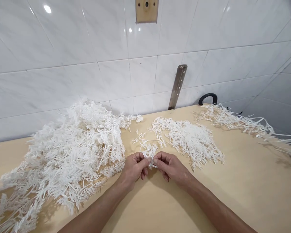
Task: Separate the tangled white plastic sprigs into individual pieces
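Between my two hands, close above the table [164, 204], is a small white branching plastic sprig [149, 150]. My left hand [137, 168] pinches it between thumb and forefinger. From the other side my right hand [171, 166] closes its thumb and fingertips on the same sprig. The fingers hide part of it. To the left of my hands lies a large heap of white feathery sprigs [82, 152]. A smaller pile of short white pieces [192, 139] is just beyond my right hand. A few loose white bits [140, 136] lie behind the hands.
Bare white stems [242, 121] are strewn along the far right of the table. A black curved handle [207, 95] stands at the back edge. A perforated metal strip [178, 86] leans against the tiled wall [116, 77], below a wall plate [146, 11].
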`<action>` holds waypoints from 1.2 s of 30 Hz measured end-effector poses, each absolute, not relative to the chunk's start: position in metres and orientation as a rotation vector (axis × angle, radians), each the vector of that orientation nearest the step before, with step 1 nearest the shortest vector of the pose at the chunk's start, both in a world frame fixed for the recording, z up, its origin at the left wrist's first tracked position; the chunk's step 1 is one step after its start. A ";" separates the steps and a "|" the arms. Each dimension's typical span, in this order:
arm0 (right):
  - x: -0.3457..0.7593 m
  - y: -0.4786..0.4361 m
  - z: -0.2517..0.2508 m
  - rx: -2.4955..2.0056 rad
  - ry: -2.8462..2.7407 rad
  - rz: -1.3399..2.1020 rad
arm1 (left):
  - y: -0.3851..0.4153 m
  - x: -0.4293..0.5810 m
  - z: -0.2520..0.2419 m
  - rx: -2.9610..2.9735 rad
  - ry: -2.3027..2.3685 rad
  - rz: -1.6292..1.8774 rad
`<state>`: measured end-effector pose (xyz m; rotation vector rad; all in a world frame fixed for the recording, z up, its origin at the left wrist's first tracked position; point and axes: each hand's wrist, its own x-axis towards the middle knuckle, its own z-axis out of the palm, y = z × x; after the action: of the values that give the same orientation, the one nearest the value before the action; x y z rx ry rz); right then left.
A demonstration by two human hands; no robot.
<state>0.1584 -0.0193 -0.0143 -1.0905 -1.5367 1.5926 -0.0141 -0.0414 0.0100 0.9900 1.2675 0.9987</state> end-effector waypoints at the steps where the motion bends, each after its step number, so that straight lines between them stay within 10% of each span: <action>1: 0.158 -0.020 -0.015 -1.097 -1.523 1.591 | -0.042 -0.014 0.010 0.992 1.251 1.001; 36: 0.144 -0.026 -0.015 -1.258 -1.475 1.395 | -0.042 -0.016 0.004 1.189 1.387 0.939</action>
<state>0.1443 -0.0265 -0.0154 -1.2582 -1.4745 1.3945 -0.0160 -0.0420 0.0038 1.1890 1.3871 0.9394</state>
